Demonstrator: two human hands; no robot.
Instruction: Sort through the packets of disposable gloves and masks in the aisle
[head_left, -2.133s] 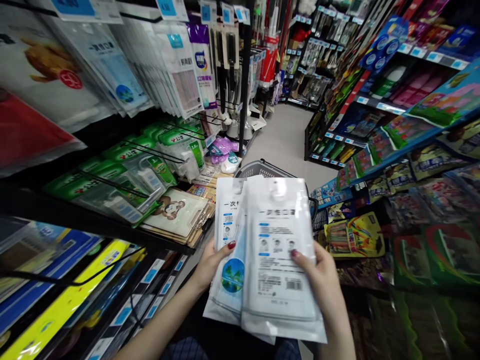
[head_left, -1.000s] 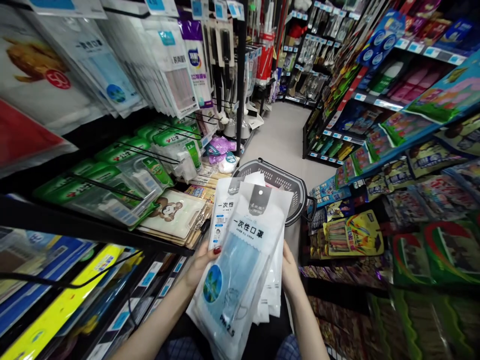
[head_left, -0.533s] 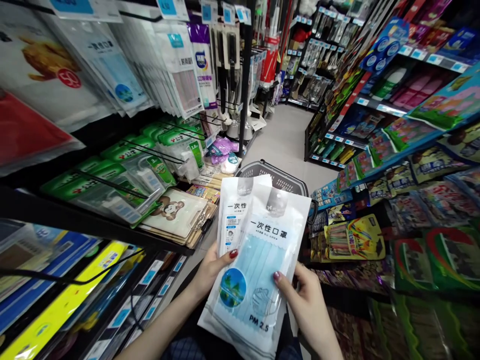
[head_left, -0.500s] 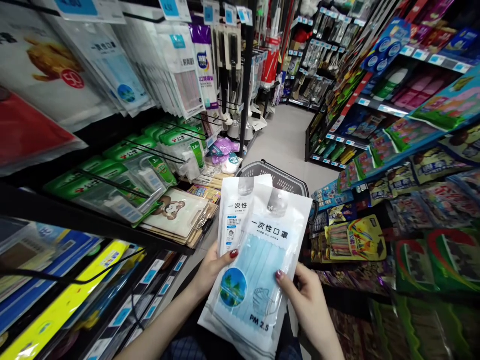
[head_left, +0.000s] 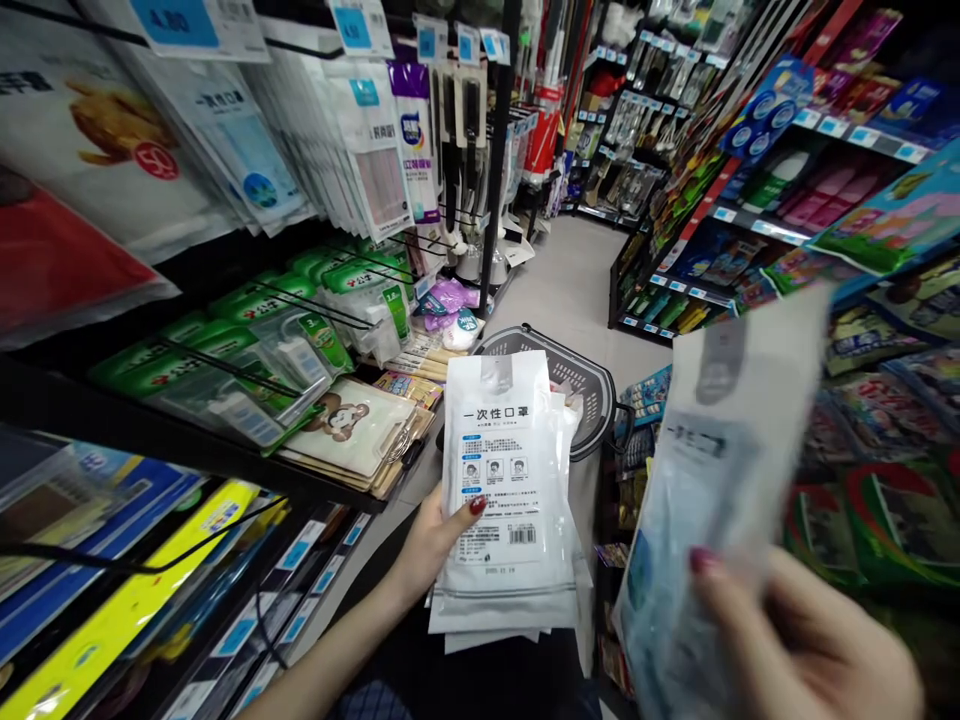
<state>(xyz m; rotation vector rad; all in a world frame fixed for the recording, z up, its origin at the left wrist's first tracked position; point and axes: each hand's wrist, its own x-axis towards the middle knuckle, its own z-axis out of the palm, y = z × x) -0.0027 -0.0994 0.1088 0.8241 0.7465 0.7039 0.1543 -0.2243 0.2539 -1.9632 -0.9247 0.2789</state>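
A small stack of white face mask packs rests in my left hand. My left thumb presses on the top pack, which lies printed back side up with its barcode showing. Away to the right, my right hand pinches one face mask pack between thumb and fingers. That pack is tilted and blurred, its blue front turned partly toward me. Behind the stack is a grey shopping basket, partly covered by the packs.
On the left, more hanging mask packs sit above green packaged goods and clipboards. Snack bags and bottles fill the right-hand shelves. A grey floor aisle runs ahead between the racks.
My right hand has drawn the top mask pack off the stack and swung it right and closer to the camera. The printed back of the pack below is now uncovered.
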